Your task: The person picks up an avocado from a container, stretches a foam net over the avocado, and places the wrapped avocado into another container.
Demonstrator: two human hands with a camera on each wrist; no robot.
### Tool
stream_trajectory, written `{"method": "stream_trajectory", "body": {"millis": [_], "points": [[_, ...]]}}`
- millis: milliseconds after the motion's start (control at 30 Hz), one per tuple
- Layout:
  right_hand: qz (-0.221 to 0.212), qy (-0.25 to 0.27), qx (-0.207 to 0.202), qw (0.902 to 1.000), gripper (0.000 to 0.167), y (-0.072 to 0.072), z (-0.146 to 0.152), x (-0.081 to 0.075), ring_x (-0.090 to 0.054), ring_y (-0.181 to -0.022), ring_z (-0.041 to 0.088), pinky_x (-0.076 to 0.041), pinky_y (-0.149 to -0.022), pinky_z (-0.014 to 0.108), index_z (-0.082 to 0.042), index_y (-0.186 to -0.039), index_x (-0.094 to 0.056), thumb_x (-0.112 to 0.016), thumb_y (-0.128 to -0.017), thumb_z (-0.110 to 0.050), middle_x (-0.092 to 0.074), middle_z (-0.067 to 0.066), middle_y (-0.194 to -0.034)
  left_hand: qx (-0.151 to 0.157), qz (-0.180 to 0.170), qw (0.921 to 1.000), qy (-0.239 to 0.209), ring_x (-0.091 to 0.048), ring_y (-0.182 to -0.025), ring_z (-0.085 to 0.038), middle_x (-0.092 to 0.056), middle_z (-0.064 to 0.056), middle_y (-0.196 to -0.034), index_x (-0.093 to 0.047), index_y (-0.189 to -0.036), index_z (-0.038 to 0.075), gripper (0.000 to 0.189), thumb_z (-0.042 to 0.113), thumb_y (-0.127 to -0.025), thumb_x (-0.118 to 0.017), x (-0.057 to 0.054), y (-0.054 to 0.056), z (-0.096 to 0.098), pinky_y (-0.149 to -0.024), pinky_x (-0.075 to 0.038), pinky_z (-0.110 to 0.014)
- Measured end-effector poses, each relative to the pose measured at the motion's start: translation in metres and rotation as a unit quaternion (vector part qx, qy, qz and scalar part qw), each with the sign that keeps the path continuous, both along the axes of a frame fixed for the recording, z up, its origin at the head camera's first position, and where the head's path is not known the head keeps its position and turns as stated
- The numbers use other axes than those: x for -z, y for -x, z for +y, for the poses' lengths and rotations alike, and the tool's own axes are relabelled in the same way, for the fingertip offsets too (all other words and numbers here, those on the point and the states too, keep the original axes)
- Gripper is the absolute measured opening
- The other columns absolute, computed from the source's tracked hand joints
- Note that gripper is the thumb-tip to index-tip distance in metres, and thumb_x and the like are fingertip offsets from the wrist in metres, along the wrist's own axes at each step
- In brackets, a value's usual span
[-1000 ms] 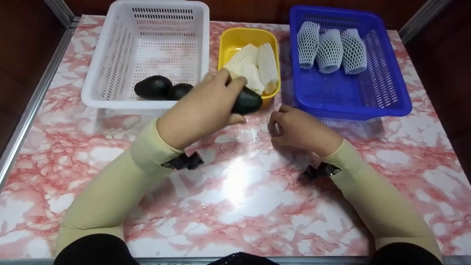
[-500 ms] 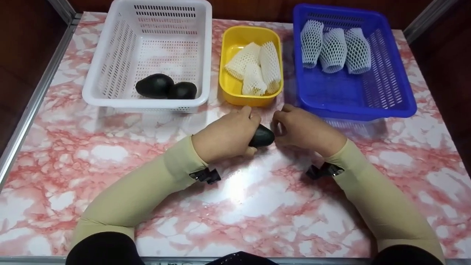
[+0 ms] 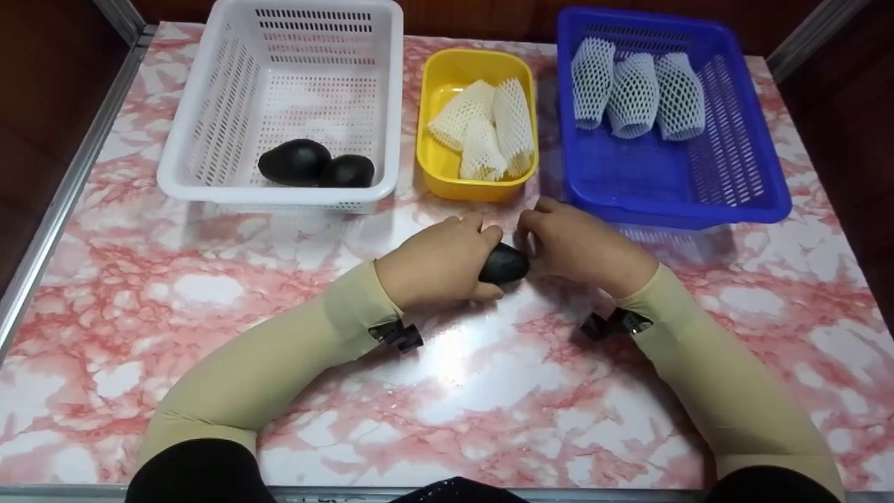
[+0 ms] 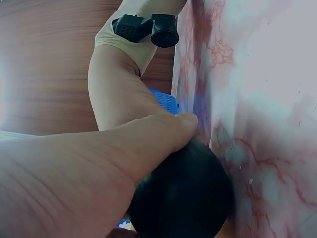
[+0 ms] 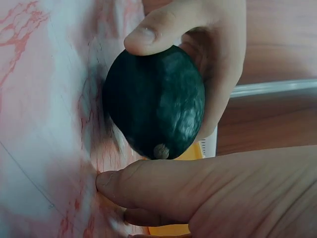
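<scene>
My left hand (image 3: 440, 264) grips a dark green avocado (image 3: 506, 264) low over the table in the middle, its thumb on one side and fingers on the other. The right wrist view shows the avocado (image 5: 156, 101) with its small stem end toward my right hand (image 3: 583, 244). That hand rests at the table, fingers loosely curled and holding nothing, its thumb right beside the stem end. In the left wrist view the rounded end of the avocado (image 4: 183, 193) shows below my thumb.
A white basket (image 3: 279, 195) at the back left holds two more avocados (image 3: 295, 162). In the yellow tub (image 3: 478, 190) lie several white foam net sleeves (image 3: 513, 119). The blue basket (image 3: 677, 213) at the back right holds three net-wrapped pieces (image 3: 632, 94).
My left hand has brought the avocado from beside the yellow tub down and right to my right hand, now slightly nearer than half a second ago. My right hand has stayed almost still.
</scene>
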State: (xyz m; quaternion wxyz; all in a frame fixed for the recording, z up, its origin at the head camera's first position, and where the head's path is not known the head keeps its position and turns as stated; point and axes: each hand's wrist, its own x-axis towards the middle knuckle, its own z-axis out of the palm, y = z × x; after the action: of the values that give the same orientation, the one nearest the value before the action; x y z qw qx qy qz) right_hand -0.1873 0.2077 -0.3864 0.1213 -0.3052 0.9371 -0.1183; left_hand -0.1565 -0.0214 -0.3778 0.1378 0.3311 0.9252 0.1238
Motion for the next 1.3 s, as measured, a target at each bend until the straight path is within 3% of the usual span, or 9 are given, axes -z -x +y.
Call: {"method": "stream_trajectory", "body": {"millis": [333,633,800,1100,1300], "points": [[-0.008,0.003,0.005,1.0,0.028,0.0,0.001,0.0,-0.066,-0.094,0.028,-0.058,-0.084,0.047,-0.011,-0.105,-0.074,-0.09,-0.081,-0.008,-0.067,0.012,-0.107,-0.008,-0.017,0.9998,-0.001,-0.069,-0.118,-0.032,-0.061,-0.013,-0.145,-0.05,-0.153,0.015,0.087,0.06,-0.089,-0.085,-0.008,-0.003,-0.007,-0.1,-0.059,-0.051],[-0.009,0.017,0.001,0.9998,0.024,0.0,0.003,0.002,-0.066,-0.094,0.028,-0.058,-0.084,0.046,-0.011,-0.105,-0.075,-0.084,-0.083,-0.004,-0.067,0.012,-0.107,-0.007,0.004,0.9999,-0.007,-0.067,-0.111,-0.029,-0.062,-0.012,-0.133,-0.051,-0.154,0.017,0.082,0.06,-0.092,-0.082,-0.021,0.0,-0.014,-0.097,-0.059,-0.049],[-0.006,0.018,-0.002,0.9998,0.025,0.0,0.004,0.003,-0.065,-0.094,0.028,-0.057,-0.084,0.045,-0.011,-0.104,-0.074,-0.084,-0.082,-0.004,-0.066,0.011,-0.107,-0.003,0.025,0.9997,-0.003,-0.067,-0.11,-0.031,-0.063,-0.011,-0.13,-0.057,-0.147,0.017,0.075,0.062,-0.093,-0.08,-0.025,0.002,-0.016,-0.093,-0.058,-0.05],[-0.011,0.015,0.002,0.9998,0.025,0.0,0.004,0.0,-0.066,-0.095,0.028,-0.058,-0.084,0.046,-0.012,-0.104,-0.074,-0.084,-0.083,-0.005,-0.066,0.011,-0.108,0.002,0.021,0.9998,0.001,-0.068,-0.111,-0.031,-0.063,-0.011,-0.13,-0.058,-0.148,0.017,0.07,0.06,-0.096,-0.078,-0.03,0.004,-0.017,-0.096,-0.058,-0.05],[-0.022,0.013,0.016,0.9995,0.027,-0.001,0.003,-0.001,-0.066,-0.094,0.026,-0.058,-0.084,0.045,-0.013,-0.105,-0.074,-0.086,-0.082,-0.005,-0.066,0.009,-0.108,-0.008,0.031,0.9995,0.005,-0.069,-0.105,-0.029,-0.066,-0.01,-0.127,-0.065,-0.143,0.014,0.06,0.056,-0.101,-0.073,-0.047,0.01,-0.017,-0.092,-0.06,-0.05]]}}
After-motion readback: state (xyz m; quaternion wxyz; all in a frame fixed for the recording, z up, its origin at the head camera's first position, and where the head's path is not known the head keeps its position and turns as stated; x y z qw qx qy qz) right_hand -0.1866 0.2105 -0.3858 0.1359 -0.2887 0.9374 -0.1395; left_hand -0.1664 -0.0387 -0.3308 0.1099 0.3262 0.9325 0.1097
